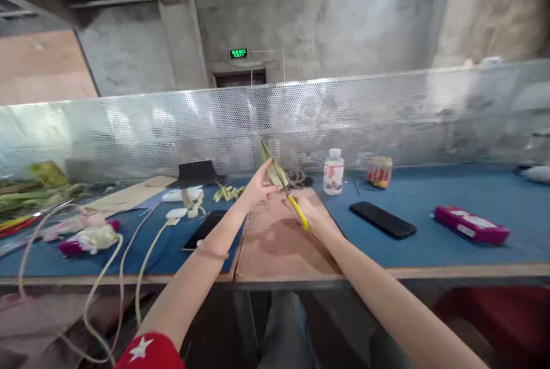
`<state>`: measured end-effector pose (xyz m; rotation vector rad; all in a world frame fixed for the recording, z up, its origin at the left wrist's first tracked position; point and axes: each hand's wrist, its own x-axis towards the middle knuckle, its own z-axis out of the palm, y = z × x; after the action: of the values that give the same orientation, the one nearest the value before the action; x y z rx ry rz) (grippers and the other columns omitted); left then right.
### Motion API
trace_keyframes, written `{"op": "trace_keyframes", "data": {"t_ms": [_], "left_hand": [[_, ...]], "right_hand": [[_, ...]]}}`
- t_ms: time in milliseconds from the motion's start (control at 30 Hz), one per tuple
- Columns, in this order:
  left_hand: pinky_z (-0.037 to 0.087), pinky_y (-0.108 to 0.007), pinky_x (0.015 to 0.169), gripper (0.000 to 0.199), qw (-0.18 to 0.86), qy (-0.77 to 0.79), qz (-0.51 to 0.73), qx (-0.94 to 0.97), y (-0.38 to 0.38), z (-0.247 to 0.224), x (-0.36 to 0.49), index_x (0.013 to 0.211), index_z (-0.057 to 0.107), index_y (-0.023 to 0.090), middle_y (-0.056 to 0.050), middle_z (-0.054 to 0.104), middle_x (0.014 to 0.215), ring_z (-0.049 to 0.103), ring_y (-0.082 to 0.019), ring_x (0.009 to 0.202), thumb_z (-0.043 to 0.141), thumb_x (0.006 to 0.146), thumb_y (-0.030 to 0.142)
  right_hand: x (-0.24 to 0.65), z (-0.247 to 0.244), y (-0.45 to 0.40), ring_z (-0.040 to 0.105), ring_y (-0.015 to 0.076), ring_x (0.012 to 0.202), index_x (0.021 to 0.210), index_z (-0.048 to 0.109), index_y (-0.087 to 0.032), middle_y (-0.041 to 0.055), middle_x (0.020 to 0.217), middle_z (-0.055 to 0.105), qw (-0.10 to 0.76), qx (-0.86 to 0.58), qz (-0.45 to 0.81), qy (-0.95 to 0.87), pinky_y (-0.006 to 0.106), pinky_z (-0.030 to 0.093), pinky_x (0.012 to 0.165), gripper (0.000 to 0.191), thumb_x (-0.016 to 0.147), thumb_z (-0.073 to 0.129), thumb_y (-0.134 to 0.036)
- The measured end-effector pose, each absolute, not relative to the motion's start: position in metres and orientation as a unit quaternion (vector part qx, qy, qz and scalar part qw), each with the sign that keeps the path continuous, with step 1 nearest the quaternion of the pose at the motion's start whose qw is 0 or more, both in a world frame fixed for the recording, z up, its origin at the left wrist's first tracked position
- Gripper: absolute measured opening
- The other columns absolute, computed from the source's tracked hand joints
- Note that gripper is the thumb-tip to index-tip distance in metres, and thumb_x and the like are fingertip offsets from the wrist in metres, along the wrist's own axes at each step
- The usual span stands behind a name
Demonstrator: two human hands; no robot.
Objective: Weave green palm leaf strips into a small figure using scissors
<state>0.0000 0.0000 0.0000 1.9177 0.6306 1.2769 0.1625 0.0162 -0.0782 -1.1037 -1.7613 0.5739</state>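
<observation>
Over a light brown board (275, 251), my left hand (258, 187) grips a pale green, pointed dried leaf (272, 169) whose tip points up. My right hand (306, 211) is closed round yellow-handled scissors (298, 211). The scissor blades meet the lower part of the leaf, close to my left fingers. How far the blades are apart is too small to tell. Some of my right fingers are hidden behind the handle.
On the right lie a black phone (382, 219), a purple packet (471, 224), a white-capped bottle (334, 172) and a jar (379, 172). To the left are a dark tablet-like slab (207, 228), white cables (148, 251), leaf scraps (229, 192) and bundled leaves (26, 197). A perforated metal screen (172, 128) stands behind.
</observation>
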Motion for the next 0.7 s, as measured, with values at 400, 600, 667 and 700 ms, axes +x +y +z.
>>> {"op": "trace_keyframes", "data": {"t_ms": [400,600,667,700], "left_hand": [[0.041,-0.019,0.04,0.096,0.372,0.231,0.489,0.754,0.001,-0.001,0.004,0.143,0.02,0.038,-0.012,0.029,0.145,0.049,-0.005,0.057,0.07,0.064,0.016],[0.043,-0.02,0.041,0.096,0.36,0.234,0.482,0.764,0.003,-0.002,0.005,0.143,0.016,0.039,-0.013,0.024,0.148,0.051,-0.005,0.058,0.069,0.066,0.017],[0.043,-0.02,0.042,0.096,0.357,0.234,0.478,0.768,0.003,-0.002,0.005,0.143,0.015,0.039,-0.013,0.023,0.148,0.051,-0.005,0.058,0.069,0.066,0.017],[0.043,-0.021,0.042,0.097,0.357,0.235,0.478,0.768,0.003,-0.002,0.005,0.143,0.015,0.039,-0.013,0.023,0.148,0.051,-0.005,0.058,0.069,0.066,0.017]], "right_hand": [[0.164,-0.064,-0.005,0.057,0.0189,0.056,0.083,0.07,-0.012,0.0044,0.051,0.06,0.461,-0.471,0.239,-0.713,0.025,0.044,0.053,0.038,0.077,0.051,-0.045],[0.165,-0.063,-0.006,0.06,0.0206,0.06,0.082,0.071,-0.011,0.0059,0.055,0.063,0.461,-0.475,0.229,-0.714,0.025,0.045,0.055,0.036,0.077,0.05,-0.04],[0.166,-0.063,-0.006,0.06,0.0213,0.062,0.079,0.071,-0.011,0.0064,0.057,0.064,0.46,-0.476,0.223,-0.715,0.025,0.045,0.055,0.034,0.077,0.051,-0.038],[0.166,-0.064,-0.005,0.061,0.0215,0.063,0.078,0.071,-0.012,0.0066,0.057,0.064,0.46,-0.476,0.221,-0.716,0.025,0.044,0.055,0.032,0.076,0.051,-0.037]]}}
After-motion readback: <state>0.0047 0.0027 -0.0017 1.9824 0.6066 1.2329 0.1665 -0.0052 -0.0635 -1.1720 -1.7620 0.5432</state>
